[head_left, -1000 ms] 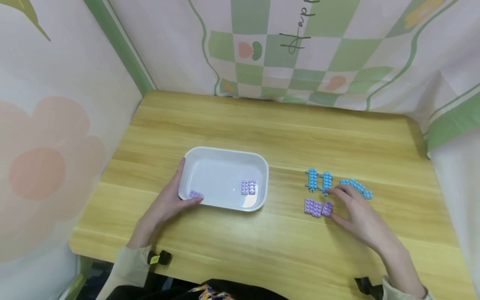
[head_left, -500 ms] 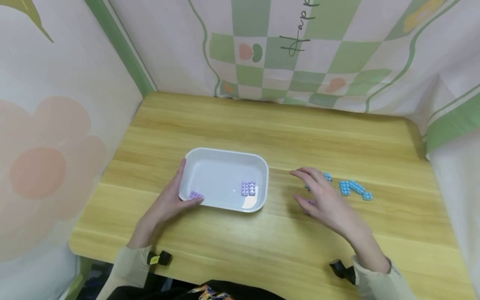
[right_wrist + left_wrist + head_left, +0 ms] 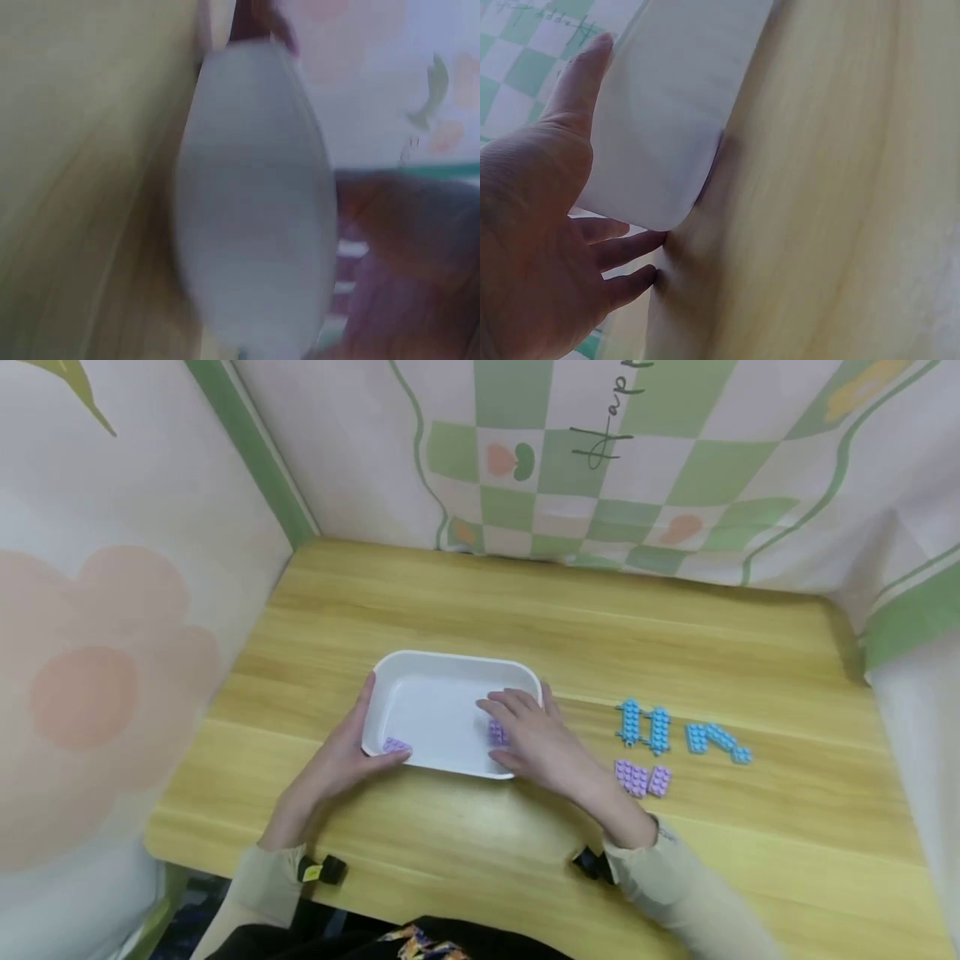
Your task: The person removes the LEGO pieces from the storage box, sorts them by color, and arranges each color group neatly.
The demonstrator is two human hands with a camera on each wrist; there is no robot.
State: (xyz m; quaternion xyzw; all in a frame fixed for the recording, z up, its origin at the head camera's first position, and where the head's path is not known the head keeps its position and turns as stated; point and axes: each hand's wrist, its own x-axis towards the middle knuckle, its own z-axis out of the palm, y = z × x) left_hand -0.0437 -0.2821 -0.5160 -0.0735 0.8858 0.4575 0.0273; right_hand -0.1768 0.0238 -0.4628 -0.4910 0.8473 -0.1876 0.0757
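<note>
A white plastic tray (image 3: 442, 672) stands on the table. My left hand (image 3: 341, 760) holds its left end, the thumb over the near rim and the fingers around the outer side; in the left wrist view they reach the lower corner. A small purple building brick (image 3: 395, 745) lies inside beside that thumb. Over the tray's right end is my right hand (image 3: 543, 743), fingers spread above a purple brick block (image 3: 497, 732) that they partly cover. Nothing is visibly pinched by it. The right wrist view is blurred, showing the white tray wall (image 3: 255, 202).
To the right lie blue building pieces with side pegs (image 3: 630, 722), an angled row of blue bricks (image 3: 720, 737) and several purple bricks (image 3: 632, 777). Printed curtains (image 3: 570, 510) hang behind and beside the wooden table (image 3: 450, 602).
My right hand has moved left from the purple bricks on the table, across to the tray's right end. The loose bricks stand uncovered again. The left hand stays on the tray.
</note>
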